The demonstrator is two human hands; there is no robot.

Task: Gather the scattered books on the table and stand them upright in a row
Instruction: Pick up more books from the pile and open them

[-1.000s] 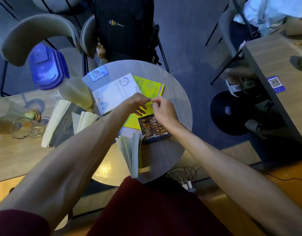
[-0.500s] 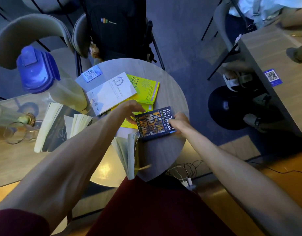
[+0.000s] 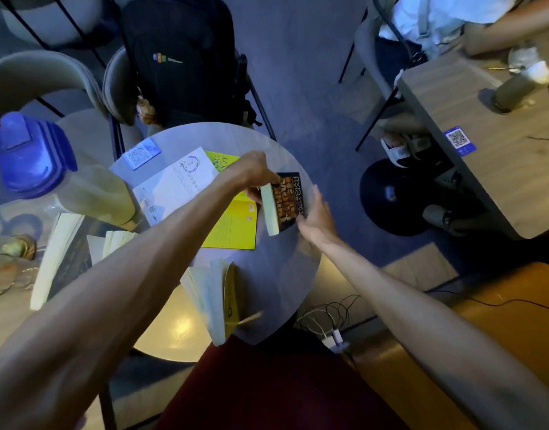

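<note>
Below us sits the round table (image 3: 276, 274), gray and bare along its near right side. On its far half lie a white book (image 3: 171, 187) and a yellow book (image 3: 233, 228), both flat, the white one overlapping the yellow one's far left corner. At the near edge a pale book (image 3: 211, 302) stands with its pages fanned toward us.

Our left arm crosses the table from the lower left, and our left hand (image 3: 251, 175) is clamped from above on the far end of the dark book (image 3: 287, 200). We hold that book raised over the table's right side, beside the yellow book's right edge. It is tipped on its side, so its cream page block (image 3: 269, 212) faces us and to the left, while the cover with its lettering faces right. Its long axis runs from far to near, leaning a little rightward at the far end.

Our right hand (image 3: 316, 218) is flat and spread, fingers (image 3: 316, 197) pointing away from us, resting against the cover's right edge near the table's rim. So the book lies between our hands, the left above and the right beside.
</note>
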